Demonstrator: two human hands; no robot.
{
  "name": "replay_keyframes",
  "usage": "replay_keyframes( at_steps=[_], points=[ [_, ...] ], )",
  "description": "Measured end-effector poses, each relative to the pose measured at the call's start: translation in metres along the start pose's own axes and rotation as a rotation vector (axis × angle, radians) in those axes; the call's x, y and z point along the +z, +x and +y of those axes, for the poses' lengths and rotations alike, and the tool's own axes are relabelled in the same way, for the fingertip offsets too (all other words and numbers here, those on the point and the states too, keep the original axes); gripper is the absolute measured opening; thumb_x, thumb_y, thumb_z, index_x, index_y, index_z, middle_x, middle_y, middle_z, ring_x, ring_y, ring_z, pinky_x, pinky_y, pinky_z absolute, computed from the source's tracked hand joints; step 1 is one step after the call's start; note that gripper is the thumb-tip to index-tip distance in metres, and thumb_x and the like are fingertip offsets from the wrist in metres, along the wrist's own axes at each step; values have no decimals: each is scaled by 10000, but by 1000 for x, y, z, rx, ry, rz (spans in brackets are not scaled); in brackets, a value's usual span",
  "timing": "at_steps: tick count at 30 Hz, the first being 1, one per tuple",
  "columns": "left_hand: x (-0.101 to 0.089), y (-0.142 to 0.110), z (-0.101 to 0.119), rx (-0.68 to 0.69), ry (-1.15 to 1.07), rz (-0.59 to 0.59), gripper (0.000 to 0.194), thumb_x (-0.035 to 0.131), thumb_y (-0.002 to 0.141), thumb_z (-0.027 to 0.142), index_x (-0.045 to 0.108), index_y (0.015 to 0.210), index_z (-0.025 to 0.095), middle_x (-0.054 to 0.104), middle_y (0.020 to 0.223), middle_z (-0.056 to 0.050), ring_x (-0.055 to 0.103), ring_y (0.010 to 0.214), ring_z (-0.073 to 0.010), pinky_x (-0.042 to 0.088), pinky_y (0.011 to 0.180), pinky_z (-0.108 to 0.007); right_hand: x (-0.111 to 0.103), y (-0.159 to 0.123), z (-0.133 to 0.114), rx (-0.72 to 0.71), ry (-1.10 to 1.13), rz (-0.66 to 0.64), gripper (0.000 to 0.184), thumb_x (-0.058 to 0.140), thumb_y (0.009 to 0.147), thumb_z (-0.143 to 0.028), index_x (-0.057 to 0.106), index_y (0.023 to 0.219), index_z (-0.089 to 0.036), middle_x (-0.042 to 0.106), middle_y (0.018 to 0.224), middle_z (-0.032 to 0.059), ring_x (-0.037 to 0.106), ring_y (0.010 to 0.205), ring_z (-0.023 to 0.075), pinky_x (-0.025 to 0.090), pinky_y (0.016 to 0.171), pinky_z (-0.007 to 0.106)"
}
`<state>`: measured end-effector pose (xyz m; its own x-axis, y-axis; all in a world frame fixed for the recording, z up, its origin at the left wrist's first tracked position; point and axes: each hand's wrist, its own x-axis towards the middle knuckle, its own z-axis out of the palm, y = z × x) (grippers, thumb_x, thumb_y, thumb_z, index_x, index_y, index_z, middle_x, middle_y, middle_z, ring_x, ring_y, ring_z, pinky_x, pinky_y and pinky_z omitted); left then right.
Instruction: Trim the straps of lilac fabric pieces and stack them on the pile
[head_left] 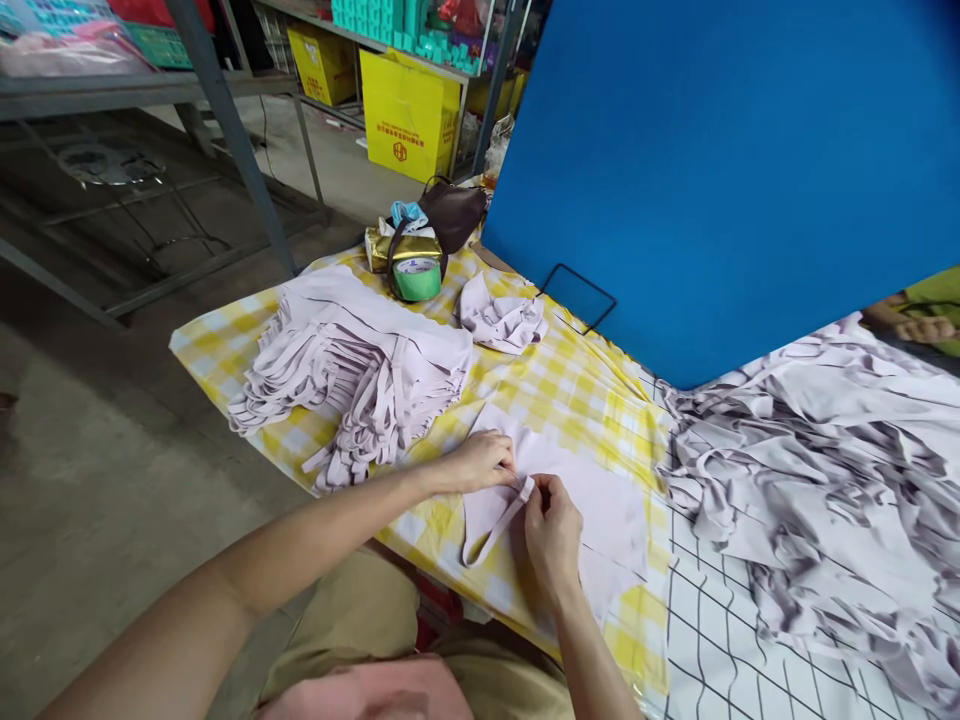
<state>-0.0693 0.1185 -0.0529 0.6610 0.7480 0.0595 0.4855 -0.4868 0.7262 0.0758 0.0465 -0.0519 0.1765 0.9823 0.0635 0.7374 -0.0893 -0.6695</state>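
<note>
A pale lilac fabric piece (pixel 600 510) lies flat on the yellow checked cloth in front of me. From it a narrow strap (pixel 499 525) loops toward my body. My left hand (pixel 480 463) pinches at the strap's upper end, fingers closed. Close beside it, my right hand (pixel 553 522) grips the same strap between thumb and fingers. The exact spot between the fingertips is too small to make out. To the left lies a stack of similar lilac pieces (pixel 360 340) with many straps hanging off it. One crumpled lilac piece (pixel 501 315) sits behind.
At the table's back are a green tape roll (pixel 418 279), a gold packet (pixel 379 250) and a dark bag (pixel 456 212). A tall blue panel (pixel 697 170) stands behind. A lilac fabric heap (pixel 817 470) covers the right side; another person's hand (pixel 926 328) shows beyond it.
</note>
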Motion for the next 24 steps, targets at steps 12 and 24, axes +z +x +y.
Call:
replay_keyframes(
  at_steps=[12,24],
  points=[
    [5,-2,0,34,22,42,111,599,742,112,627,644,155,591,749,-3,518,799,-143,366,757,-239,12,0,-9,39,161,80,215,393,770,-319,557,771,-179,627,698,56,548,620,188,410,632,297],
    [19,-6,-1,-1,73,167,83,598,724,129,624,650,160,602,742,-7,511,774,-153,368,756,-273,2,-13,-10,241,481,19,272,528,731,-444,560,808,-185,576,689,3,522,629,167,412,596,285]
  ],
)
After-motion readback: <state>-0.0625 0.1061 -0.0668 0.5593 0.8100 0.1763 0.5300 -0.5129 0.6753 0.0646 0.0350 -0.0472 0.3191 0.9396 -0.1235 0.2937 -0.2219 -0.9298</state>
